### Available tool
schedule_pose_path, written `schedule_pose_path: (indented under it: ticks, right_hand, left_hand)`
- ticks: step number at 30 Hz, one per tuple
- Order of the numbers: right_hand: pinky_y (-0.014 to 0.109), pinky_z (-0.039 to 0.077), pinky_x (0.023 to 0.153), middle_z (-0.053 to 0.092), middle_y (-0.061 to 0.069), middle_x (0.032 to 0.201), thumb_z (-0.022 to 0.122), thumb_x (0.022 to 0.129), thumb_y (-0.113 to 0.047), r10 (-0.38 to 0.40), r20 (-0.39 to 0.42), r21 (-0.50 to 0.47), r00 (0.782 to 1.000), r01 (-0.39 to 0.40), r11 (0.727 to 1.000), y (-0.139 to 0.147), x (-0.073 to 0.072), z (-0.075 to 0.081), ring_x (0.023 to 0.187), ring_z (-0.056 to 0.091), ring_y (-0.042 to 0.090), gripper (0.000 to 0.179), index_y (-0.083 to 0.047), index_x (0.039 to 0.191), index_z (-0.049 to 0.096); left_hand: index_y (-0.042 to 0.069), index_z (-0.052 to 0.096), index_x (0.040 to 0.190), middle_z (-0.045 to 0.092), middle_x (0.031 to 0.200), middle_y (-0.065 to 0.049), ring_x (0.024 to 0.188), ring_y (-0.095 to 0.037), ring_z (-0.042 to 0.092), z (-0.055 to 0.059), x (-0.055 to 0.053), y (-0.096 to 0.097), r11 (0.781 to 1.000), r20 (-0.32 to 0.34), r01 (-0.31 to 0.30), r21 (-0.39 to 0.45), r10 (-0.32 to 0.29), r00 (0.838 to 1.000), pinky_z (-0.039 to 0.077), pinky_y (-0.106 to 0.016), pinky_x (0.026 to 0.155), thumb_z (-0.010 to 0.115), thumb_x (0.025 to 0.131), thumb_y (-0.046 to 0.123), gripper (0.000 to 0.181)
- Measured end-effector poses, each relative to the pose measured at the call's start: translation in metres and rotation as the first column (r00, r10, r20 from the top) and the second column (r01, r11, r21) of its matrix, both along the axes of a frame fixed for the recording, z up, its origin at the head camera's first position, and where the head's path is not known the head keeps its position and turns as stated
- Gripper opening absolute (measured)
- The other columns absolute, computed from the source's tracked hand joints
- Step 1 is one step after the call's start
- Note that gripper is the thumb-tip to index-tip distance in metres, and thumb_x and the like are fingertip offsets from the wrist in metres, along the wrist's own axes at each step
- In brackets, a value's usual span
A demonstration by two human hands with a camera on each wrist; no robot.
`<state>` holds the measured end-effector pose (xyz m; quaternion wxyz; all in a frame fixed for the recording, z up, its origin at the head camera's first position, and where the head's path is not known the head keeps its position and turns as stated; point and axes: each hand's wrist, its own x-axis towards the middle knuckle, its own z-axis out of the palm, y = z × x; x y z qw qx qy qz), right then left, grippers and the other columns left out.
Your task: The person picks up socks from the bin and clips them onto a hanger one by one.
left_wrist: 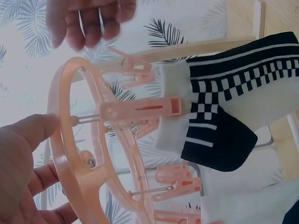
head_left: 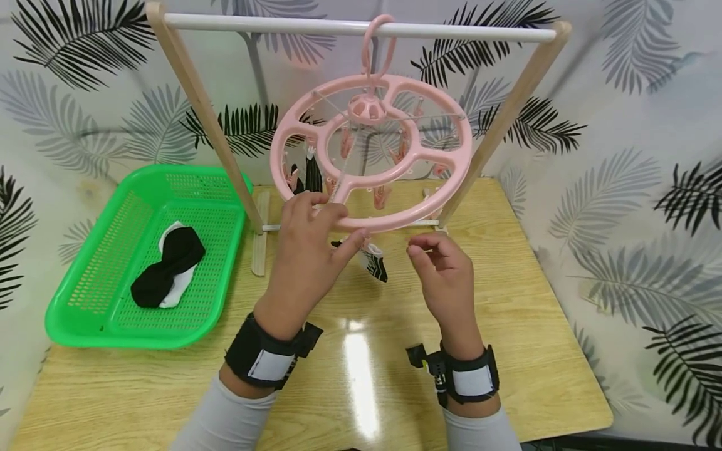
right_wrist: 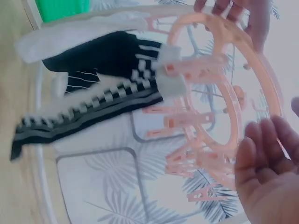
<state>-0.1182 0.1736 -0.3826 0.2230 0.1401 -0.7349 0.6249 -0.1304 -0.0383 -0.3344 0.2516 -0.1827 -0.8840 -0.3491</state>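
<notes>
A pink round clip hanger [head_left: 420,216] hangs by its hook from a white rod, tilted towards me. My left hand [head_left: 307,250] grips the near left of its rim, with the thumb on one side and the fingers on the other in the left wrist view. My right hand [head_left: 448,269] is just right of the rim, fingers loosely curled and holding nothing. Below the rim hangs a black-and-white checkered sock [left_wrist: 219,102], its white cuff caught in a pink clothespin [left_wrist: 140,108]. Further socks [head_left: 313,172] hang at the hanger's left side.
On the left of the wooden table [head_left: 507,376] stands a green basket [head_left: 56,319] with a black-and-white sock bundle [head_left: 175,257] inside. Wooden posts [head_left: 205,113] carry the white rod [head_left: 271,24] on both sides. A leaf-patterned cloth [head_left: 609,207] covers the wall behind.
</notes>
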Motion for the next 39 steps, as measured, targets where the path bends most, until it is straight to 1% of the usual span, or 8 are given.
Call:
schedule_pose_path:
  ticks: [3, 7, 10, 13, 19, 26, 33, 39]
  right_hand:
    - [0.027, 0.050, 0.074, 0.065, 0.015, 0.088, 0.062, 0.097, -0.004, -0.114, -0.005, -0.129, 0.993, 0.112, 0.985, 0.005, -0.003, 0.003, 0.081, 0.060, 0.023, 0.015, 0.010, 0.095, 0.065]
    - [0.032, 0.046, 0.084, 0.063, 0.013, 0.095, 0.059, 0.100, -0.012, -0.203, 0.092, -0.192, 0.975, 0.218, 0.957, 0.011, -0.010, 0.005, 0.091, 0.057, 0.024, 0.019, 0.006, 0.099, 0.064]
    - [0.037, 0.043, 0.091, 0.061, 0.013, 0.109, 0.055, 0.101, -0.013, -0.130, 0.155, -0.187, 0.979, 0.158, 0.970, 0.015, -0.015, 0.004, 0.100, 0.054, 0.023, 0.020, 0.002, 0.112, 0.063]
    - [0.041, 0.040, 0.096, 0.059, 0.011, 0.120, 0.050, 0.101, -0.009, 0.011, 0.173, -0.191, 0.985, 0.023, 0.981, 0.016, -0.020, 0.004, 0.111, 0.051, 0.025, 0.028, 0.001, 0.126, 0.059]
    - [0.039, 0.038, 0.099, 0.058, 0.008, 0.131, 0.044, 0.099, 0.001, 0.279, 0.138, -0.257, 0.950, -0.238, 0.937, 0.014, -0.031, 0.007, 0.127, 0.043, 0.027, 0.037, 0.004, 0.135, 0.055]
    - [0.038, 0.045, 0.086, 0.051, 0.006, 0.085, 0.047, 0.099, 0.001, 0.270, 0.175, -0.280, 0.947, -0.215, 0.935, 0.014, -0.031, 0.005, 0.090, 0.052, 0.025, 0.014, -0.005, 0.101, 0.059]
    - [0.037, 0.045, 0.093, 0.060, 0.008, 0.094, 0.038, 0.102, -0.006, 0.347, 0.136, -0.272, 0.928, -0.302, 0.914, 0.013, -0.032, 0.009, 0.094, 0.055, 0.021, 0.033, -0.009, 0.123, 0.064]
    - [0.034, 0.045, 0.089, 0.059, 0.007, 0.093, 0.044, 0.105, -0.011, 0.358, 0.122, -0.266, 0.926, -0.317, 0.910, 0.011, -0.031, 0.011, 0.093, 0.053, 0.021, 0.031, -0.012, 0.125, 0.067]
  left_hand:
    - [0.004, 0.069, 0.101, 0.053, 0.118, -0.019, 0.116, -0.039, 0.044, 0.001, -0.001, -0.004, 1.000, -0.004, 0.008, 0.016, -0.008, 1.000, 0.041, -0.052, 0.098, 0.083, 0.083, 0.031, 0.036]
    - [0.004, 0.068, 0.097, 0.053, 0.119, -0.020, 0.116, -0.040, 0.045, 0.002, -0.003, -0.009, 0.999, -0.024, 0.027, 0.045, -0.026, 0.999, 0.041, -0.053, 0.100, 0.085, 0.081, 0.029, 0.034]
    - [0.004, 0.068, 0.096, 0.052, 0.120, -0.021, 0.114, -0.040, 0.046, 0.002, -0.003, -0.012, 0.997, -0.046, 0.045, 0.058, -0.042, 0.998, 0.042, -0.052, 0.098, 0.086, 0.080, 0.027, 0.033]
    - [0.004, 0.069, 0.096, 0.053, 0.118, -0.021, 0.112, -0.039, 0.047, 0.001, -0.005, -0.015, 0.996, -0.068, 0.064, 0.069, -0.059, 0.996, 0.043, -0.050, 0.096, 0.087, 0.078, 0.024, 0.032]
    - [0.003, 0.067, 0.094, 0.052, 0.113, -0.022, 0.109, -0.038, 0.048, 0.000, -0.007, -0.022, 0.994, -0.095, 0.094, 0.060, -0.088, 0.992, 0.044, -0.049, 0.094, 0.088, 0.077, 0.022, 0.033]
    - [0.002, 0.066, 0.093, 0.055, 0.114, -0.023, 0.109, -0.038, 0.051, 0.001, -0.012, -0.028, 0.993, -0.119, 0.117, 0.030, -0.113, 0.986, 0.043, -0.049, 0.097, 0.088, 0.076, 0.023, 0.035]
    - [0.002, 0.068, 0.092, 0.056, 0.113, -0.022, 0.107, -0.037, 0.052, 0.006, -0.013, -0.034, 0.994, -0.118, 0.112, 0.017, -0.109, 0.987, 0.044, -0.047, 0.093, 0.088, 0.076, 0.021, 0.032]
    - [0.001, 0.068, 0.094, 0.056, 0.111, -0.021, 0.109, -0.037, 0.053, 0.011, -0.014, -0.037, 0.992, -0.138, 0.125, 0.001, -0.123, 0.983, 0.044, -0.046, 0.097, 0.088, 0.076, 0.021, 0.033]
